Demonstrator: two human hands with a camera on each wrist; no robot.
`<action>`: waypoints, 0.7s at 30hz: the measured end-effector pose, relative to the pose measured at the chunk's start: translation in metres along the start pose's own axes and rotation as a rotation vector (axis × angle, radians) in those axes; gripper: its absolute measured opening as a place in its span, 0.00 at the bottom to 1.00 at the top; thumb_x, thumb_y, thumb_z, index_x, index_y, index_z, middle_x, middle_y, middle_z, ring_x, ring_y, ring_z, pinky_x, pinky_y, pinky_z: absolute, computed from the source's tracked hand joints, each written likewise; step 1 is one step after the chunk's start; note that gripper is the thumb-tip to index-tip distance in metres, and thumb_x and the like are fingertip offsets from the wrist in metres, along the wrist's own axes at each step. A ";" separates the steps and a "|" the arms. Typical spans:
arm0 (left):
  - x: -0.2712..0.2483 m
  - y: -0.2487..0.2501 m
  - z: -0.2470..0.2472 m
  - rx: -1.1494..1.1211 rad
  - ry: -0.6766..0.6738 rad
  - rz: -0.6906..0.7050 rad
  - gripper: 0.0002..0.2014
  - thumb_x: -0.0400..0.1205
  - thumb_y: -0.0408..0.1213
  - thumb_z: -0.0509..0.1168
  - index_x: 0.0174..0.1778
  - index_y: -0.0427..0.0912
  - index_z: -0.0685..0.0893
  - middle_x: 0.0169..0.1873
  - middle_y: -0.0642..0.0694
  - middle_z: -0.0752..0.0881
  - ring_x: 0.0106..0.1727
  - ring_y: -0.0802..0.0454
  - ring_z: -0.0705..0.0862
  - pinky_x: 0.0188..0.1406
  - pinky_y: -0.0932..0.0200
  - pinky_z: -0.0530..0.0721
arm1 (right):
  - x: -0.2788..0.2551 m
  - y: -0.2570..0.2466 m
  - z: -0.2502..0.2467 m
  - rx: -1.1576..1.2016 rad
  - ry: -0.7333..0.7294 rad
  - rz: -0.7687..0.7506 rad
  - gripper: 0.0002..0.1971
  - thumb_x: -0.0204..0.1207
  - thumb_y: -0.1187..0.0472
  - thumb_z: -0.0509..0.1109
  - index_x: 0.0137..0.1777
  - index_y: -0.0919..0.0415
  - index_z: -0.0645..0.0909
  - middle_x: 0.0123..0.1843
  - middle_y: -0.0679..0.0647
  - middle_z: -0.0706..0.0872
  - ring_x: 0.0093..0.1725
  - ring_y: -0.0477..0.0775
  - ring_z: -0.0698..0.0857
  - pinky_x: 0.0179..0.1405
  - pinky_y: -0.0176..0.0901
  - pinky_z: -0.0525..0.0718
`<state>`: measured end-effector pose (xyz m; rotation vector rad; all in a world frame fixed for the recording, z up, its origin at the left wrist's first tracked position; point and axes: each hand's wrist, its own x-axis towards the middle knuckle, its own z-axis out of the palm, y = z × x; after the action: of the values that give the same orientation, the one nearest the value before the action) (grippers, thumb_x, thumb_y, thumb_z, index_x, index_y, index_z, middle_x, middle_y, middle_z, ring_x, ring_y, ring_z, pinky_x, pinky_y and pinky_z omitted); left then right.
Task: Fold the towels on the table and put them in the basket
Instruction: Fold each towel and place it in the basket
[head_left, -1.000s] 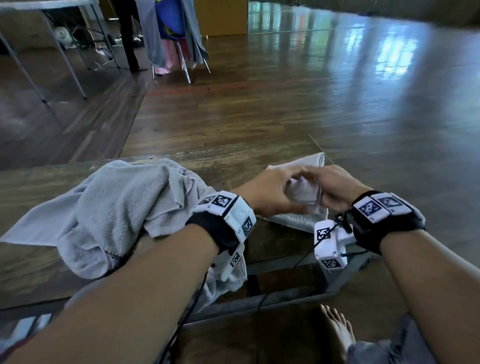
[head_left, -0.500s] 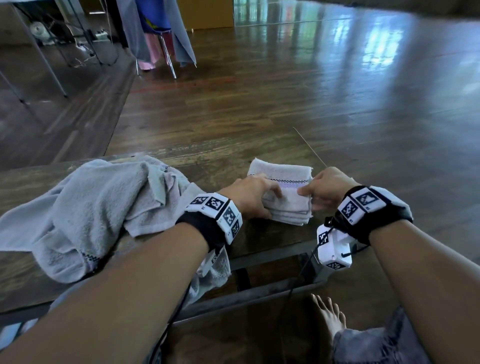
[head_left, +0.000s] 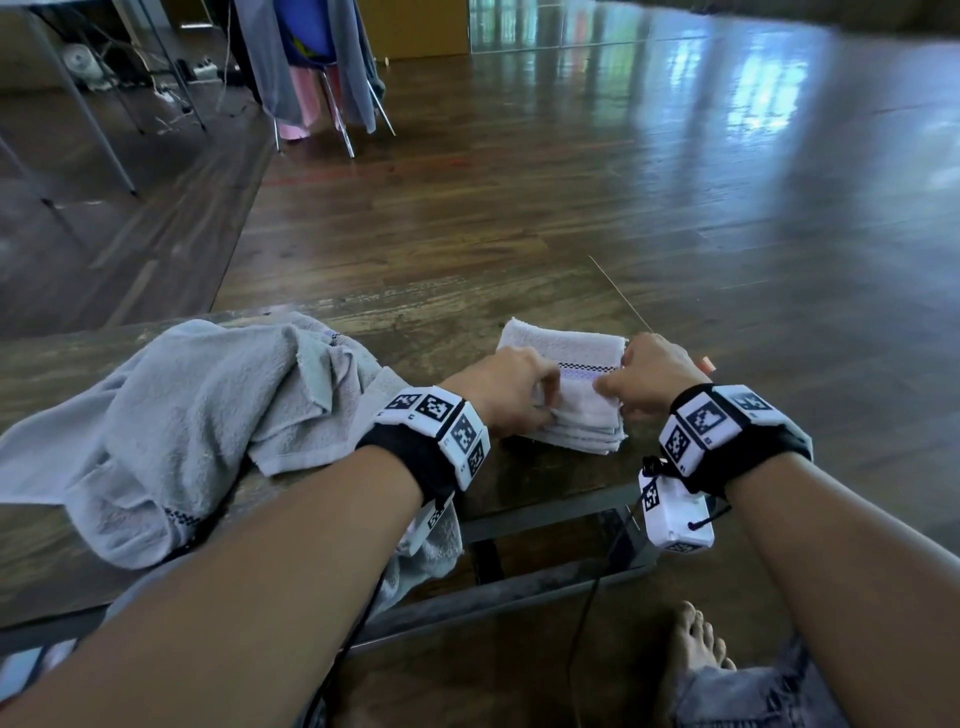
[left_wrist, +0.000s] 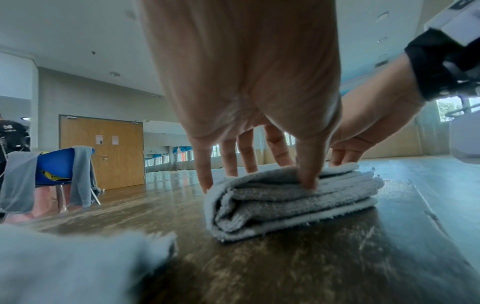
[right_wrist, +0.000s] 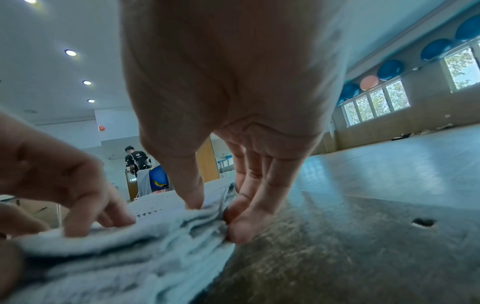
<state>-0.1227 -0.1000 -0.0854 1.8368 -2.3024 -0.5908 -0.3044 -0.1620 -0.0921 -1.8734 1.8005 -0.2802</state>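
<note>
A small white towel (head_left: 571, 353), folded into a thick stack, lies on the dark wooden table (head_left: 545, 483) near its right end. My left hand (head_left: 514, 395) grips its left side: in the left wrist view the thumb digs into the folded towel's (left_wrist: 285, 205) near edge and the fingers (left_wrist: 241, 156) come down on top. My right hand (head_left: 644, 384) pinches the right edge, thumb on top and fingers (right_wrist: 249, 207) against the side of the folded towel (right_wrist: 155, 236). A crumpled grey towel (head_left: 182, 415) lies to the left. No basket is in view.
The table's right edge runs just past my right hand, with its metal frame (head_left: 519, 592) and my bare foot (head_left: 696, 644) below. Shiny wooden floor lies beyond. A chair draped with cloths (head_left: 311, 67) stands far back left, and a person (right_wrist: 136, 160) stands behind it.
A second ago both hands were bunched over the towel, turning it over itself. It now lies flat as a compact stack, with one hand at each side edge.
</note>
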 end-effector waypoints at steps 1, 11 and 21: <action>0.000 -0.001 0.000 0.015 -0.014 0.004 0.13 0.74 0.42 0.76 0.53 0.51 0.83 0.58 0.50 0.81 0.61 0.50 0.79 0.63 0.49 0.81 | 0.000 0.001 0.000 0.003 -0.012 0.001 0.10 0.73 0.59 0.73 0.48 0.66 0.84 0.43 0.63 0.91 0.41 0.62 0.91 0.45 0.56 0.92; 0.004 0.004 0.001 0.012 0.035 0.029 0.11 0.79 0.39 0.68 0.57 0.48 0.87 0.54 0.48 0.84 0.58 0.48 0.83 0.56 0.53 0.82 | 0.005 0.008 -0.005 0.051 -0.030 0.061 0.14 0.78 0.51 0.71 0.41 0.63 0.83 0.30 0.56 0.89 0.13 0.47 0.81 0.21 0.34 0.74; -0.008 -0.001 -0.001 -0.037 -0.034 0.088 0.10 0.79 0.43 0.71 0.55 0.49 0.85 0.53 0.52 0.80 0.58 0.52 0.79 0.61 0.52 0.80 | 0.012 0.010 -0.002 0.220 -0.052 0.139 0.15 0.81 0.57 0.67 0.44 0.71 0.85 0.34 0.64 0.92 0.27 0.59 0.87 0.43 0.63 0.93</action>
<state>-0.1191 -0.0933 -0.0839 1.7127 -2.3634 -0.6517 -0.3123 -0.1743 -0.0980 -1.5830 1.7770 -0.3597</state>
